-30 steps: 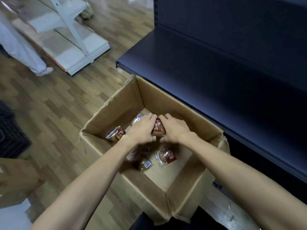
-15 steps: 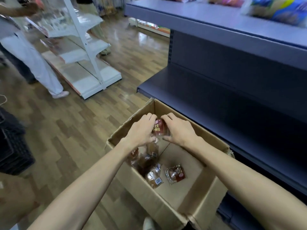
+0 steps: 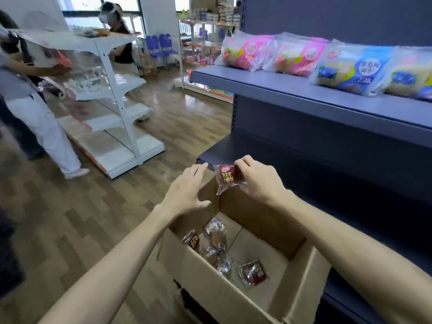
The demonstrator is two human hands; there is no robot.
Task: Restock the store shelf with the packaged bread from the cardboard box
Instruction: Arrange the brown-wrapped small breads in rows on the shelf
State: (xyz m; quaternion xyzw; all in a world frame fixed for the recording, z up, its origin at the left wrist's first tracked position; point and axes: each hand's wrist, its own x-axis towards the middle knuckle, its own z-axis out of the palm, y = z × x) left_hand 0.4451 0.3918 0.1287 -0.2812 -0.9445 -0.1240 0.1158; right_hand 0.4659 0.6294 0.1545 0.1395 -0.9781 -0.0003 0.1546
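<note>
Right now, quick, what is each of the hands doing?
Left hand: open, fingers spread, holding nothing.
Right hand: pinching a small red bread packet above the cardboard box.

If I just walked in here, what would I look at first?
Probably the small red bread packet held up in the middle, pinched by the right hand above the open cardboard box, with the left hand open beside it. Next, the bright pink bags and blue bags lined up on the upper shelf at the right. A few more packets lie in the bottom of the box.
</note>
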